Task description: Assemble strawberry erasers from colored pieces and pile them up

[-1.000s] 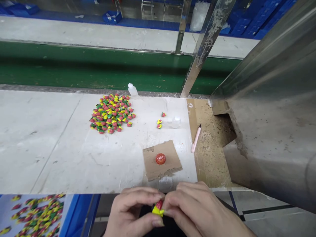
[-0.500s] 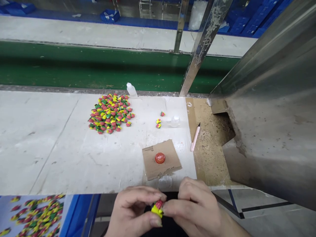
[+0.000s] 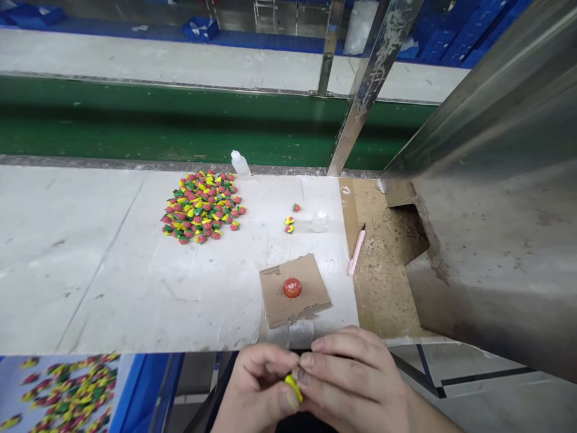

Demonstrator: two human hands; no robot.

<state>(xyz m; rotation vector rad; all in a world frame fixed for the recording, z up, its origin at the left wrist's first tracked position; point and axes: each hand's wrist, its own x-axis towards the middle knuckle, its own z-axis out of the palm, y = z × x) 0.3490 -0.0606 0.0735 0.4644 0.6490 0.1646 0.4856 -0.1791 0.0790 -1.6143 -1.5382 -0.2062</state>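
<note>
Just off the near edge of the table (image 3: 180, 288), the left hand (image 3: 259, 388) pinches a yellow piece (image 3: 295, 388) between thumb and fingers; the right hand (image 3: 356, 376), fingers bunched, meets it, though whether it grips I can't tell. Cardboard (image 3: 311, 294) bearing a red dish (image 3: 292, 287) lies by that edge.

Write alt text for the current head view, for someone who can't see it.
A person's left hand pinches a small yellow piece, the right hand against it, by the near edge of a white table. On the table lie a pile of red, yellow and green pieces and a cardboard square bearing a round red object.
</note>
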